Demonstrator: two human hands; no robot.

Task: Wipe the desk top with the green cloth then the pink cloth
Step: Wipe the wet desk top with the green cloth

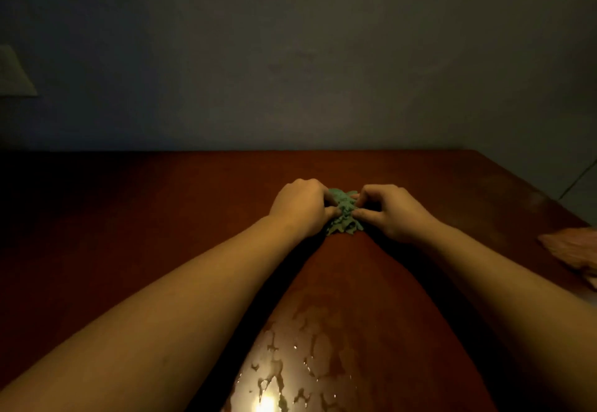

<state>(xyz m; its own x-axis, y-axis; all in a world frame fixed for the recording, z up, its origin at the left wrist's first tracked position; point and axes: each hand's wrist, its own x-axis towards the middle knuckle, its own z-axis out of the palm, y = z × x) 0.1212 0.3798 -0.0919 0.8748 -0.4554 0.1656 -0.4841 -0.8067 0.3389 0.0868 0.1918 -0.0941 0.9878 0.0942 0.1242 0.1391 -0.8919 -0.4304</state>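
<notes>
1. Both of your hands meet at the middle of the desk top (155, 217). The left hand (300, 208) and the right hand (391, 214) each have curled fingers pinching the green cloth (343, 214), which sits bunched in a tight wad between them, resting on the wood.

2. The pink cloth (571, 250) lies untouched at the desk's right edge, well apart from both hands, so the second half of the job looks not yet begun.

3. You appear to be in the green-cloth stage, gathering or re-gripping the wad rather than sweeping it flat. How much of the surface has been covered cannot be told from this view.

4. Wet streaks and beads (290, 363) glisten on the near part of the desk between your forearms, catching a bright glare. That patch likely needs a pass.

5. The surface is dark reddish-brown, glossy wood. Behind it stands a plain grey wall (290, 56) in a dim room. A pale shape (16, 72) at the far left is too dark to identify.
</notes>
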